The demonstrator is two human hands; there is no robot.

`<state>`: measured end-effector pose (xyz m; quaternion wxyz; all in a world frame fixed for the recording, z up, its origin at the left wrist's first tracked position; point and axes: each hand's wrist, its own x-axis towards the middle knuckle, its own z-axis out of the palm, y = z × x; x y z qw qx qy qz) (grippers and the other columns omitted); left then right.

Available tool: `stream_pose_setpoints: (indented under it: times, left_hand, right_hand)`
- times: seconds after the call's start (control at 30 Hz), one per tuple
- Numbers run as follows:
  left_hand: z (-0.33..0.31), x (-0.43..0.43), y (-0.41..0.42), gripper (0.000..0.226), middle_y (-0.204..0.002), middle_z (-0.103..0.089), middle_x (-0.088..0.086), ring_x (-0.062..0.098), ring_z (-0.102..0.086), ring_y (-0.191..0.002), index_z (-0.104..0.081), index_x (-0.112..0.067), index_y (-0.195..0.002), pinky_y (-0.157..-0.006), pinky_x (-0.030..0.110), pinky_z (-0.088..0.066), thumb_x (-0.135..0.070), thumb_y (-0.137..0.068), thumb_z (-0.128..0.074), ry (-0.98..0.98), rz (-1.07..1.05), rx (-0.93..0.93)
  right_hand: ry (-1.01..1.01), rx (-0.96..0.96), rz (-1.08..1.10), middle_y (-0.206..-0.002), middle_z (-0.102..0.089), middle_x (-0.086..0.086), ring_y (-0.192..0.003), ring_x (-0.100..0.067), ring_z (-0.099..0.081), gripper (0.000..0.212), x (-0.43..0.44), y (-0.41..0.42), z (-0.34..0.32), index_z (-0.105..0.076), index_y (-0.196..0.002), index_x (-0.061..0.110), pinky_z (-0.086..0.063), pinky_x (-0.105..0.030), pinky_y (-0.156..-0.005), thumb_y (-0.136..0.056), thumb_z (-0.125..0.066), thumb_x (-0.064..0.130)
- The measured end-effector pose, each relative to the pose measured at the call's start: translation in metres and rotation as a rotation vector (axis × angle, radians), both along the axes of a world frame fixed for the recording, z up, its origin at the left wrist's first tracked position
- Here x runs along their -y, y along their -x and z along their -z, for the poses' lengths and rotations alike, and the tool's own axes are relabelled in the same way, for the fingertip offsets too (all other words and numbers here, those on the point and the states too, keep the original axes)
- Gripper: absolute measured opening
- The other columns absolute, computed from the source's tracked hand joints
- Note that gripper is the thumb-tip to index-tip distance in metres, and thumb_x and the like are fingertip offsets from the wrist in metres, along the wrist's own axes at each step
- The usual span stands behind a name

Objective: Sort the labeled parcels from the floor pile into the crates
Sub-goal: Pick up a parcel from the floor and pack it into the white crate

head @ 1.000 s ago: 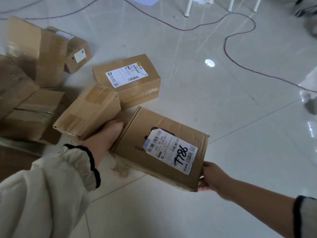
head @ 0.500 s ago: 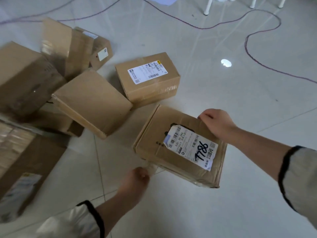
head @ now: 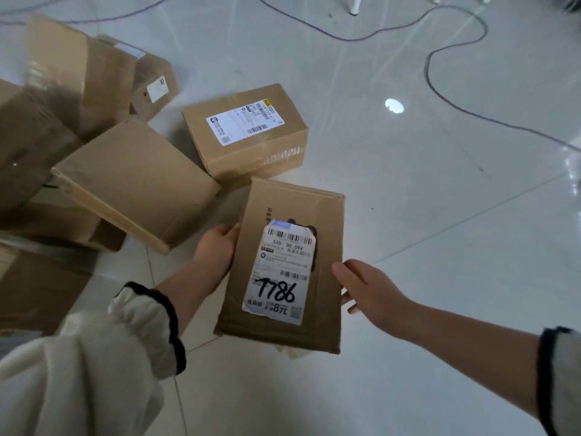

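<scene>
Head view: you have one labelled parcel in hand, and most of the sorting looks still to do.
Your left hand (head: 217,250) grips the 7786 parcel (head: 292,209) by its left edge. Your right hand (head: 367,291) clasps the right edge, fingers reaching under. The parcel hangs between them, label up. Beyond it the floor pile (head: 135,180) lies unsorted, with a labelled carton (head: 245,133) nearest. No crate is in view.

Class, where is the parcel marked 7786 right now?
Head view, lower centre: the parcel is held between the left hand and right hand, just nearer than the labelled box.
</scene>
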<state>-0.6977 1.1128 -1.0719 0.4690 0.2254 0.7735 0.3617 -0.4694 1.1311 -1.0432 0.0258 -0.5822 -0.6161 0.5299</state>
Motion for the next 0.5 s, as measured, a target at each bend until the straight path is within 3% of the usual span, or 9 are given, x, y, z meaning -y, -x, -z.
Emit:
stream_pose_setpoints:
  times: [0.1,0.17,0.23,0.3,0.37,0.5]
  left_hand:
    - [-0.012,0.008,0.003,0.036,-0.097,-0.065,0.002,0.018,-0.06,-0.086,-0.061,-0.016,-0.109,-0.071,0.032,-0.047,-0.044,-0.098,-0.041,-0.025,-0.027,0.129]
    - [-0.015,0.015,0.009,0.047,-0.109,-0.065,-0.002,0.02,-0.06,-0.097,-0.059,-0.024,-0.119,-0.083,0.039,-0.048,-0.056,-0.094,-0.038,-0.023,0.067,0.251]
    - [-0.015,0.023,0.013,0.051,-0.113,-0.064,-0.002,0.022,-0.06,-0.102,-0.053,-0.03,-0.127,-0.088,0.044,-0.049,-0.061,-0.088,-0.042,0.018,0.209,0.342]
    - [-0.01,0.028,0.016,0.066,-0.118,-0.062,0.002,0.026,-0.061,-0.106,-0.041,-0.037,-0.137,-0.085,0.046,-0.052,-0.06,-0.079,-0.059,0.068,0.264,0.397]
    - [-0.005,0.031,0.018,0.08,-0.121,-0.061,0.005,0.03,-0.062,-0.107,-0.034,-0.042,-0.14,-0.084,0.05,-0.054,-0.058,-0.069,-0.065,0.086,0.255,0.433]
    - [0.001,0.032,0.021,0.078,-0.122,-0.062,0.004,0.03,-0.062,-0.106,-0.035,-0.044,-0.14,-0.08,0.048,-0.056,-0.057,-0.068,-0.063,0.058,0.251,0.444]
  right_hand:
    - [0.012,-0.073,0.148,-0.106,-0.06,-0.005,-0.101,-0.027,-0.058,0.035,-0.011,0.002,0.004,-0.054,-0.105,0.015,-0.048,-0.04,-0.082,-0.098,-0.034,0.043]
    - [0.086,-0.117,0.183,-0.126,-0.051,0.003,-0.114,-0.022,-0.049,0.046,-0.018,0.007,0.007,-0.044,-0.125,0.021,-0.042,-0.04,-0.092,-0.095,-0.031,0.054]
    - [0.241,-0.191,0.161,-0.14,-0.043,0.012,-0.128,-0.018,-0.041,0.076,-0.025,0.013,0.012,-0.028,-0.142,0.033,-0.036,-0.045,-0.105,-0.079,-0.034,0.075]
    - [0.361,-0.28,0.156,-0.137,-0.052,0.009,-0.126,-0.022,-0.049,0.092,-0.029,0.019,0.018,-0.028,-0.141,0.043,-0.038,-0.052,-0.105,-0.06,-0.044,0.085]
    - [0.386,-0.332,0.173,-0.127,-0.06,0.007,-0.118,-0.022,-0.056,0.086,-0.029,0.024,0.02,-0.031,-0.138,0.043,-0.043,-0.053,-0.101,-0.061,-0.047,0.078]
    - [0.413,-0.368,0.173,-0.126,-0.061,0.006,-0.117,-0.024,-0.058,0.08,-0.03,0.022,0.026,-0.036,-0.135,0.045,-0.047,-0.054,-0.097,-0.063,-0.051,0.077]
